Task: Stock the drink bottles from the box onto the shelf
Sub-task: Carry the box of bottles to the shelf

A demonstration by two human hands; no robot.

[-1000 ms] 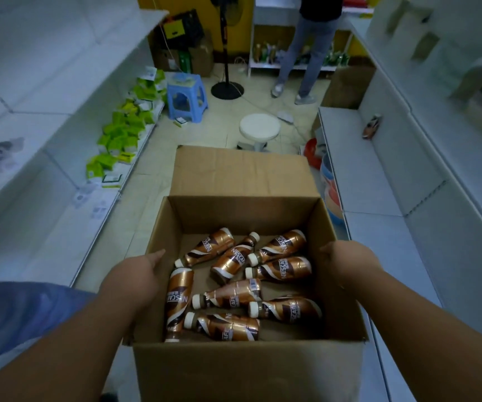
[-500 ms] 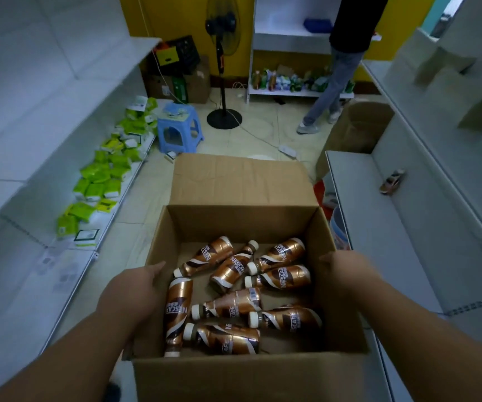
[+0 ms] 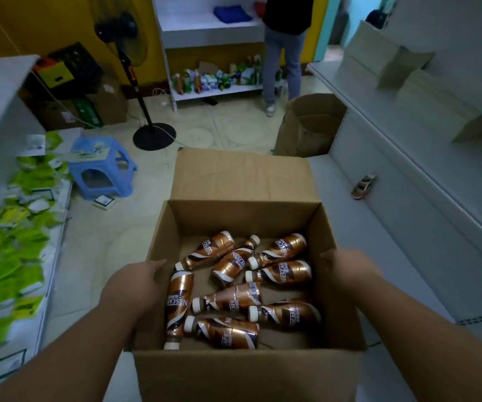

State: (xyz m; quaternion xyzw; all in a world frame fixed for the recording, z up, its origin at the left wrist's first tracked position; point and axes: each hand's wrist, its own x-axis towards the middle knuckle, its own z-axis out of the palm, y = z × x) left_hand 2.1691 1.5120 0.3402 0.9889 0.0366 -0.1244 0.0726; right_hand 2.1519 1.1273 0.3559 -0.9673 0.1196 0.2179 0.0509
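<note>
Beyond the box [image 3: 242, 369], a stool [image 3: 100, 166] and, seemingly, a fan [image 3: 135, 68].

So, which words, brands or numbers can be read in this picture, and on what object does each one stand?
"NESCAFE": on the brown and gold labels of the drink bottles lying in the cardboard box.
Barcode digits on one bottle: too small to read.
Lone bottle on the right shelf: label too blurred.
Green packets on the left shelf: print unreadable.
</note>
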